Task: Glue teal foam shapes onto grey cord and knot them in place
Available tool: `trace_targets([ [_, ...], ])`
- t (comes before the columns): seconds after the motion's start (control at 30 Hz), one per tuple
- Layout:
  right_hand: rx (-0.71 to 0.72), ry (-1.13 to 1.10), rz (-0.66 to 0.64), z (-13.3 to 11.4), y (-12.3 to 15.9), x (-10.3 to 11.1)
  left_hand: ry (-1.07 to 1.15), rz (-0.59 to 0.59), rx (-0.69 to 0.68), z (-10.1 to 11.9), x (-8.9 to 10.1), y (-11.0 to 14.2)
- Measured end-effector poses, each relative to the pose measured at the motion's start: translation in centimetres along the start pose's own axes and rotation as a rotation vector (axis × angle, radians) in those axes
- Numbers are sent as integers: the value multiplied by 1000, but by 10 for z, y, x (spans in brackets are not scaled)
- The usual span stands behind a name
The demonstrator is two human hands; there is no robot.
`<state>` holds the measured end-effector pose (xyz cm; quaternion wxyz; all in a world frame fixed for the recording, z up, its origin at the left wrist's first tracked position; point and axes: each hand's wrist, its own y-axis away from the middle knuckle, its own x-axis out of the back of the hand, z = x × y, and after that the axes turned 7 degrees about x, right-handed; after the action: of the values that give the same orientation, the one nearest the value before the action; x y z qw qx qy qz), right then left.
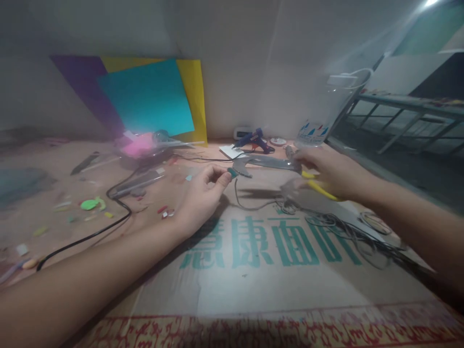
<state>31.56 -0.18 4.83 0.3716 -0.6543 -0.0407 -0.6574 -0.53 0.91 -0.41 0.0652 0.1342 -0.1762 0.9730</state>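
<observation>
My left hand [203, 195] is closed in a pinch, with a small teal piece [232, 172] between thumb and forefinger above the printed cardboard. My right hand [326, 171], farther right, is wrapped round yellow-handled scissors [321, 187]; their blades are smeared by motion. A grey, curved strip-like shape [270, 163] lies between the two hands, too blurred to name. Just behind it rests a blue glue gun [252, 140] beside a white card [231, 152].
Coloured sheets [148, 99] lean on the back wall. A clear plastic bottle [312, 134] stands behind my right hand. Tangled cables [329, 220] lie at right, a black cord [83, 237] at left. Small scraps and a green piece [89, 205] are scattered on the left side.
</observation>
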Motion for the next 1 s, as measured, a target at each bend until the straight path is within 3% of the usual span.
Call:
trace_targets([
  [0.17, 35, 218, 235, -1, 5, -24, 52, -8, 30, 2, 0, 0],
  [0.4, 275, 547, 384, 1, 8, -22, 339, -161, 306, -8, -2, -6],
  [0.67, 360, 655, 425, -1, 6, -20, 403, -218, 391, 1, -5, -4],
  [1.0, 338, 646, 385, -6, 7, -14, 400, -240, 359, -5, -4, -5],
])
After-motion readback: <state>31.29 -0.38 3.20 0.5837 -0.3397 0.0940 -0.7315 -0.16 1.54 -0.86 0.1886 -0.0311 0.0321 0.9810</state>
